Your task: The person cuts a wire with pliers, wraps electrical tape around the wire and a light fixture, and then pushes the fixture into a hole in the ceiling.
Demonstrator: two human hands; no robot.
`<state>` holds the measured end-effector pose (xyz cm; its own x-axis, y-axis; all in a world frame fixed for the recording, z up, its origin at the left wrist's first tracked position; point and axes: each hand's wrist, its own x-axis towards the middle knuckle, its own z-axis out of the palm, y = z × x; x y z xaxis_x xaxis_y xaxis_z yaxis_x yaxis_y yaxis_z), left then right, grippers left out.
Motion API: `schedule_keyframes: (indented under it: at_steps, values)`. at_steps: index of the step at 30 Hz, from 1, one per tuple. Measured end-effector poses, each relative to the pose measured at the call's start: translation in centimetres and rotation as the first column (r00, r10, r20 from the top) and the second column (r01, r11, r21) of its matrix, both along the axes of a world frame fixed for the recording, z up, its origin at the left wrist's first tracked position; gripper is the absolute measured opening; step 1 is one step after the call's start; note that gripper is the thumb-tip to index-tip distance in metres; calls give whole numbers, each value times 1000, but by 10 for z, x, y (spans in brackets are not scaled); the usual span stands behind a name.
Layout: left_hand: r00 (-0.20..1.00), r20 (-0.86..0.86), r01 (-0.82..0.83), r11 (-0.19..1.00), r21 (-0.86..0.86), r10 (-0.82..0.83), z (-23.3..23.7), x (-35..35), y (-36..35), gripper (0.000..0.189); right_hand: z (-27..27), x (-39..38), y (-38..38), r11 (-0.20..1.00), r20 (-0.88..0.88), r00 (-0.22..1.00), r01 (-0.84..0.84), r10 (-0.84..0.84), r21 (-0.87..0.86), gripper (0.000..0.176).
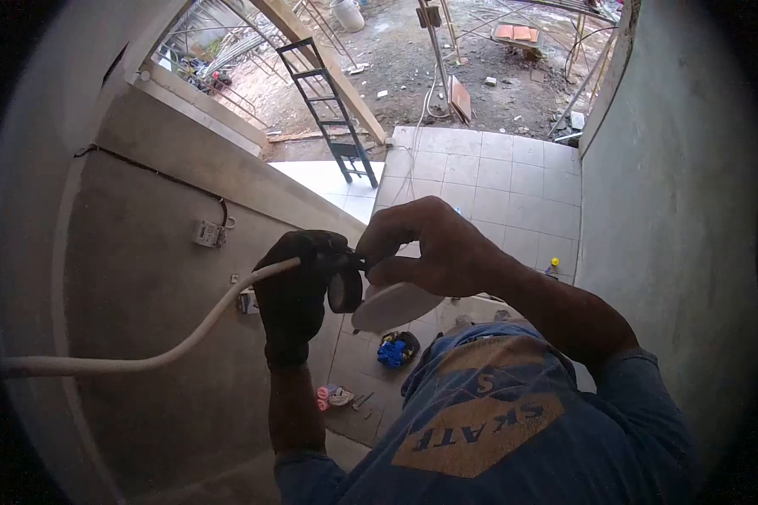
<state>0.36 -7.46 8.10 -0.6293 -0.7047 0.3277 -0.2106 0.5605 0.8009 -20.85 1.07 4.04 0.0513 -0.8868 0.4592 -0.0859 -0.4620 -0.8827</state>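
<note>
Between the two sets of fingertips sits the end of the white cable (101,366), which sweeps in from far out beyond the gloved knuckles and rises to the grip. My left hand (295,295), in a dark glove, is wrapped tight round the cable just short of its tip. My right hand (425,248), bare, has thumb and forefinger pinched narrow right against the gloved fingertips. From that pinch a dark roll (345,290) hangs just under the fingers. I take it for tape, though the strip itself is too small to make out.

As I judge it, the work in hand is binding the cable's tip. To do it well I would:
- hold the gloved grip firm so the cable cannot twist;
- draw the roll taut round the tip, each turn overlapping the one before;
- mind the pale disc (396,305) just below the right palm. I cannot tell what bears it, so I would not loosen either hand carelessly.

Farther out, a small box (208,233) is fixed to the grey wall beyond the gloved hand. Well below the fingers, blue bits (392,352) lie on the tiled floor (497,185), and a ladder (333,109) stands far off.
</note>
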Motion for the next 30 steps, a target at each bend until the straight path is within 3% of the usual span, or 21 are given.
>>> schedule_keyframes:
  at_steps: [4, 7, 13, 15, 19, 22, 24, 28, 30]
  values:
    - [999, -28, 23, 998, 58, -21, 13, 1, 2, 9, 3, 2, -8, 996, 16, 996, -84, 83, 43, 15]
    - [998, 70, 10, 999, -46, -7, 20, 1, 1, 11, 7, 4, -10, 999, -86, 996, -32, 34, 25, 18]
    - [995, -87, 48, 995, 90, -41, 14, 6, -1, 14, 5, 13, -9, 994, -107, 993, 40, -51, -105, 14]
    - [999, 5, 42, 998, 45, -42, 15, 7, -2, 15, 5, 15, -9, 997, -142, 987, 67, -71, -38, 11]
    - [999, 13, 41, 994, 104, -42, 16, 8, -1, 14, 7, 15, -9, 997, -237, 969, 65, -75, -50, 9]
    - [993, 105, 53, 998, -27, -50, 16, 10, 0, 13, 4, 17, -12, 987, -263, 959, 69, -105, -143, 9]
    - [988, -149, 70, 971, 229, -37, 8, 10, 2, 11, 1, 17, -14, 976, -277, 950, 88, -142, -199, 15]
    - [994, -98, -35, 986, 163, 52, 7, 5, 7, 9, 5, 21, -9, 992, -303, 947, 89, -111, -86, 29]
    - [974, -189, -102, 986, 130, 126, 2, 2, 9, 8, 8, 24, -8, 864, -291, 874, 238, -390, -444, 48]
